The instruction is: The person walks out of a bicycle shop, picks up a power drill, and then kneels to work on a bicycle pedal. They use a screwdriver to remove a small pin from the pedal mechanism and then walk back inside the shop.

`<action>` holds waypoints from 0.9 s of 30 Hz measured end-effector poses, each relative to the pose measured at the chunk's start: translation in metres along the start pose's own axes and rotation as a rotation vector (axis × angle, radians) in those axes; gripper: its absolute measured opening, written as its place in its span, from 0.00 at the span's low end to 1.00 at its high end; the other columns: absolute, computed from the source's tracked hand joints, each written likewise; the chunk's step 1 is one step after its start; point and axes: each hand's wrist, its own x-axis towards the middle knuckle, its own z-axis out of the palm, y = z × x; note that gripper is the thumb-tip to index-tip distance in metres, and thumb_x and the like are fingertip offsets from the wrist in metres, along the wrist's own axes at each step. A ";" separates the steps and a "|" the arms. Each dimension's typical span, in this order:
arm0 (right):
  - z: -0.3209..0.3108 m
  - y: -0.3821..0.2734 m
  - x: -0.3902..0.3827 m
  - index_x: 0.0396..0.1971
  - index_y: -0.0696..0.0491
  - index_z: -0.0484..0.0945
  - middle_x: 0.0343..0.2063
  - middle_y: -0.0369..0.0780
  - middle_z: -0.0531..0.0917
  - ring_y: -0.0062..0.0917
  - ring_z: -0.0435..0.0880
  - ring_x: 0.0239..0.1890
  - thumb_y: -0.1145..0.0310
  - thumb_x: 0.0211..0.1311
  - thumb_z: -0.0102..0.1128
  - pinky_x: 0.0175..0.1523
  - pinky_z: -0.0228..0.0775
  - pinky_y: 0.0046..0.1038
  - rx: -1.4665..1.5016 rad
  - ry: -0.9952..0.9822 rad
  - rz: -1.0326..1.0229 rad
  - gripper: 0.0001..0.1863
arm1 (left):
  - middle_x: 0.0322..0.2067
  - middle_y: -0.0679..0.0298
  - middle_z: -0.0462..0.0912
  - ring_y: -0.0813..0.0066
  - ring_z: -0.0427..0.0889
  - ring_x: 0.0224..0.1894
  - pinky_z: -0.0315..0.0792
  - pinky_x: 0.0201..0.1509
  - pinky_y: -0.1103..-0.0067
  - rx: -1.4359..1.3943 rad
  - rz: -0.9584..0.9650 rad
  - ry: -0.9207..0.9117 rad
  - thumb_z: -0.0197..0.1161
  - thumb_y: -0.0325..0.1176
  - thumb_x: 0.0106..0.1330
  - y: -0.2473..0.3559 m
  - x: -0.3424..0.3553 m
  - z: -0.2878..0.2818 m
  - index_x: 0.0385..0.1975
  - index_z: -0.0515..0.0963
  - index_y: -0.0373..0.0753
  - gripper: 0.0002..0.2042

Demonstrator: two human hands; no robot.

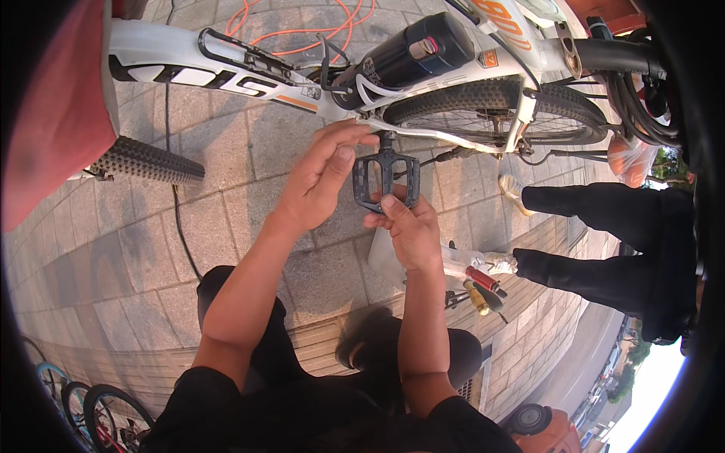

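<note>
A black platform pedal sticks out toward me from the crank of a white bicycle. My right hand grips the pedal's near end, thumb on top and fingers beneath. My left hand is just left of the pedal, fingers partly bent and apart near the frame and pedal spindle; whether the fingertips touch them is unclear. A dark bottle sits in the frame's cage. Below my right hand lie a red-handled tool, a yellow-handled tool and a translucent container, partly hidden by my arm.
Another person's dark-trousered legs stand at right. An orange hose and black cable lie on the paving. A tire is at left, more bicycles at lower left, an orange vehicle at lower right.
</note>
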 end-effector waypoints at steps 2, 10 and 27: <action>0.001 0.001 0.001 0.52 0.65 0.76 0.43 0.48 0.86 0.31 0.88 0.32 0.72 0.70 0.65 0.41 0.85 0.32 -0.002 -0.002 -0.010 0.17 | 0.57 0.58 0.81 0.66 0.75 0.64 0.64 0.69 0.70 0.076 0.085 0.018 0.47 0.42 0.83 0.007 0.000 0.000 0.62 0.73 0.35 0.20; 0.002 0.004 0.001 0.52 0.61 0.76 0.45 0.45 0.85 0.32 0.87 0.38 0.72 0.72 0.60 0.42 0.84 0.35 -0.032 -0.002 -0.012 0.13 | 0.54 0.56 0.84 0.61 0.71 0.65 0.53 0.74 0.64 0.232 0.160 0.005 0.44 0.42 0.83 0.007 0.002 0.002 0.64 0.71 0.37 0.20; 0.008 0.005 -0.006 0.52 0.59 0.75 0.44 0.47 0.84 0.33 0.87 0.33 0.71 0.72 0.60 0.41 0.83 0.35 -0.070 0.053 -0.014 0.13 | 0.60 0.55 0.80 0.64 0.73 0.67 0.58 0.75 0.68 0.207 0.116 0.036 0.41 0.44 0.84 0.000 0.001 -0.002 0.67 0.67 0.35 0.22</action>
